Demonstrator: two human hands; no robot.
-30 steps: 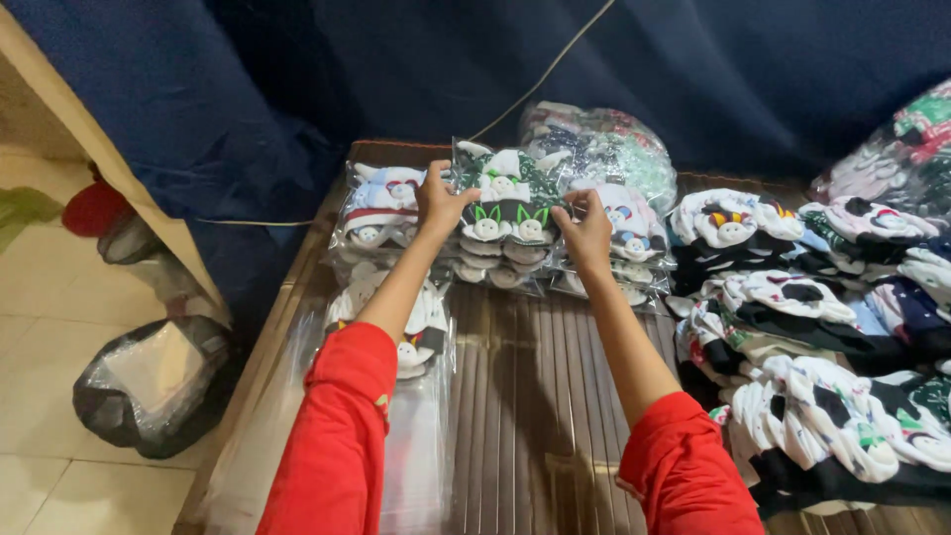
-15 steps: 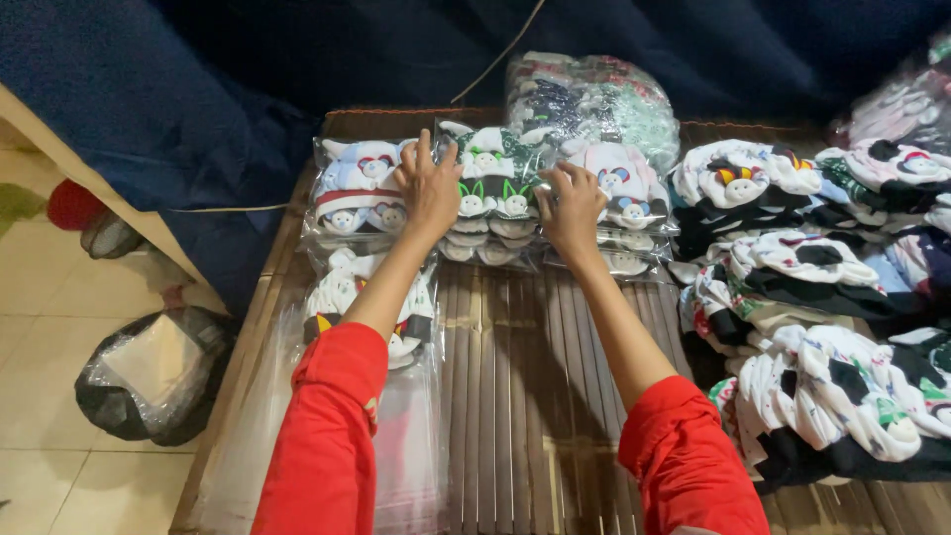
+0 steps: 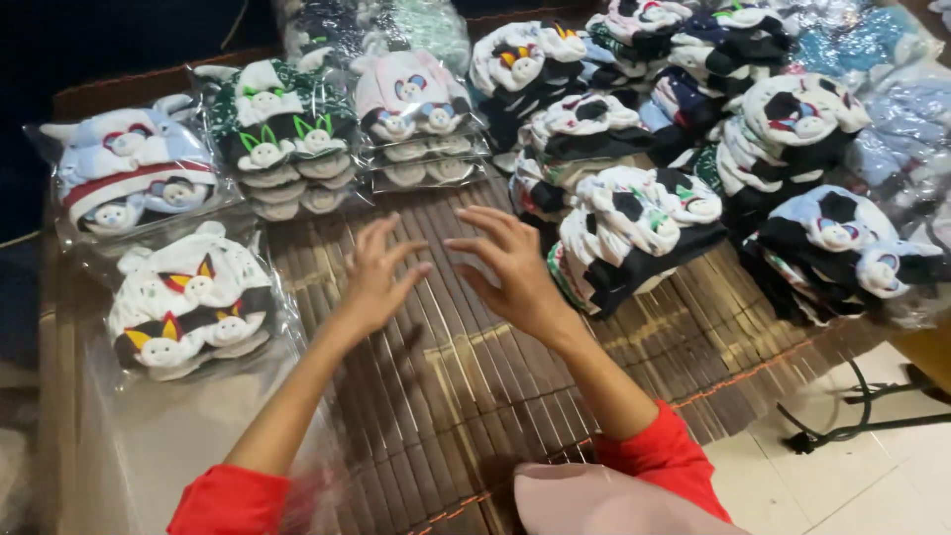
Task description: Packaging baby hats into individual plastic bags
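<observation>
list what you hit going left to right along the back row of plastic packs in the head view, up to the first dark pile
pale blue and red pack → green and white pack → pink and white pack → dark pile with orange-eared faces

Table top is a slatted bamboo mat (image 3: 446,396), matt brown w/ thin ribs, looks a bit rough. The sock bundles are soft knit cloth – green-trim pack (image 3: 282,149) and pink pack (image 3: 411,114) sit in clear plastic bags, glossy and crinkly w/ glare. Black-and-white bundle (image 3: 634,233) looks like bare fabric, matt. Clear plastic sheet (image 3: 149,446) at the mat's edge – shiny. Sleeves (image 3: 659,461) are red cloth, matt. Floor (image 3: 872,476) is smooth pale tile.
</observation>
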